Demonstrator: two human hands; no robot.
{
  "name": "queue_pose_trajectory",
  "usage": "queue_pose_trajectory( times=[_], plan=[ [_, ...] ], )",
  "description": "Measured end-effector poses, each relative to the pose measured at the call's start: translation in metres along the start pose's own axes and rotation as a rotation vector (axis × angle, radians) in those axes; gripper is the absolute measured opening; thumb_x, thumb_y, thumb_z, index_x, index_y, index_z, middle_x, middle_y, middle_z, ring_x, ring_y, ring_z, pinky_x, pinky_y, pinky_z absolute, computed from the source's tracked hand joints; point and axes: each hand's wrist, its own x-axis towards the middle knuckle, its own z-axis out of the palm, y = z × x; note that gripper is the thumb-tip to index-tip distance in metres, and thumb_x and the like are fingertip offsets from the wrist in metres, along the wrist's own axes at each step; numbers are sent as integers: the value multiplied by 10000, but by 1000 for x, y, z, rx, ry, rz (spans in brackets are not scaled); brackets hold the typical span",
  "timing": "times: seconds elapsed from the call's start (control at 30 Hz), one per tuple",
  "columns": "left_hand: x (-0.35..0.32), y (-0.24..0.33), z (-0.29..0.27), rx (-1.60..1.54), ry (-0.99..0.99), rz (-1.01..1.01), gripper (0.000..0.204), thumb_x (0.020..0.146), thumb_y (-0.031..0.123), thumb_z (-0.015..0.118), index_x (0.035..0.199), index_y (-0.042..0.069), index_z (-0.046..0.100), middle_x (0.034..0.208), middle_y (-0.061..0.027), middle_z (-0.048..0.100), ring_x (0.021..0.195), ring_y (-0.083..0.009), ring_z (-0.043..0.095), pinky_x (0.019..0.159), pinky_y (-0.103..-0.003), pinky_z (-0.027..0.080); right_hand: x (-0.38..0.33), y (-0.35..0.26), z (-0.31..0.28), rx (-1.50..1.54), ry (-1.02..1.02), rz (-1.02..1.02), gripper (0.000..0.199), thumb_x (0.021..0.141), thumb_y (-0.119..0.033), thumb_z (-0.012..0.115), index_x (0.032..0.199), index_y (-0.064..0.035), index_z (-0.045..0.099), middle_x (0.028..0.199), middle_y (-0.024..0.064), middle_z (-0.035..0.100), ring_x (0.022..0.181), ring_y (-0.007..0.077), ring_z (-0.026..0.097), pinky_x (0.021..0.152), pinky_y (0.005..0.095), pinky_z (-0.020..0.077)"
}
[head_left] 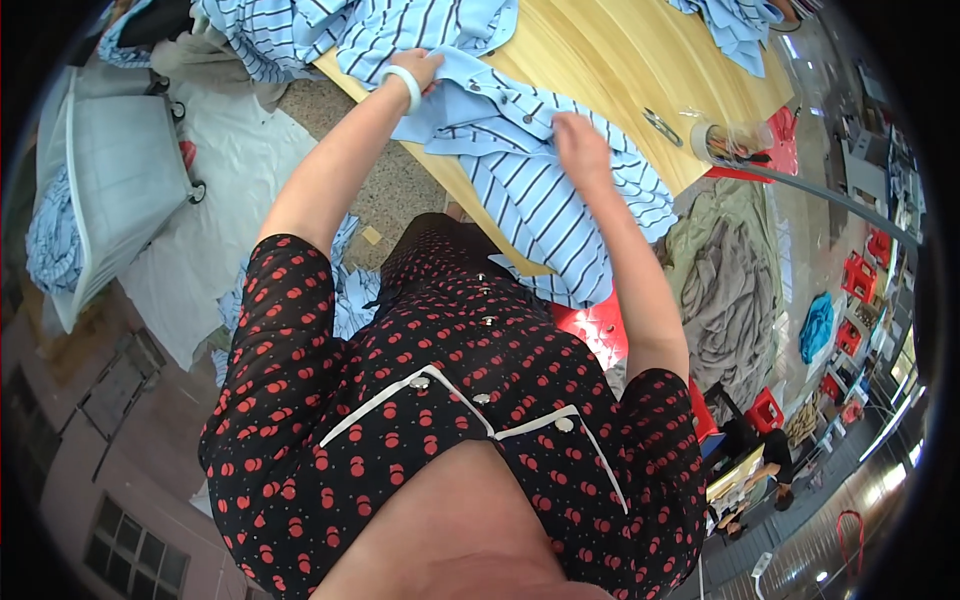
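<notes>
A light blue shirt [545, 190] with dark stripes lies over the near edge of the wooden table, its lower part hanging down. Several dark buttons run along its front band [503, 97]. At the band's left end, my left hand [418, 70], with a pale bangle on the wrist, has its fingers closed on the cloth. My right hand [583, 150] is curled at the band's right end, somewhat blurred, its fingertips bent against the fabric. What lies under its fingers is hidden.
More striped shirts [400, 30] are heaped at the table's far left. Thread snips [662, 127] and a clear tub [715, 140] of small tools are on the wooden table [600, 50]. A grey wheeled bin [130, 160] stands left; grey cloth [730, 300] lies piled on the right.
</notes>
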Motion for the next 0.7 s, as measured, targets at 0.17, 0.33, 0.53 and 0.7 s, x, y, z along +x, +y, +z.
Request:
queue_pose_trajectory(
  times=[0.17,0.33,0.53,0.7],
  plan=[
    [3,-9,-8,-222,-125,-103,256,796,312,515,865,66,523,706,-38,555,475,-92,503,389,-195,388,-11,-55,66,86,-274,-238,174,720,-70,507,890,-47,542,858,117,546,838,277,520,717,334,427],
    [-18,-19,-10,-587,-347,-162,381,825,375,463,1013,43,484,854,-83,587,662,-159,597,476,-221,466,-13,-59,119,-110,-282,-426,138,666,-75,493,796,-63,540,838,115,510,846,263,487,696,394,398],
    [-29,-36,7,-423,-369,-142,346,652,252,680,886,33,549,803,-56,566,563,-118,522,459,-222,425,5,-62,119,-53,-292,-428,97,677,-84,478,751,-33,514,751,135,517,708,290,511,627,393,410],
    [-21,-23,12,142,-327,83,303,630,273,663,757,10,584,621,-76,571,466,-124,518,388,-255,414,-6,-90,93,43,-419,-258,109,682,-38,436,772,-27,497,753,172,517,707,339,502,605,420,404]
  ],
)
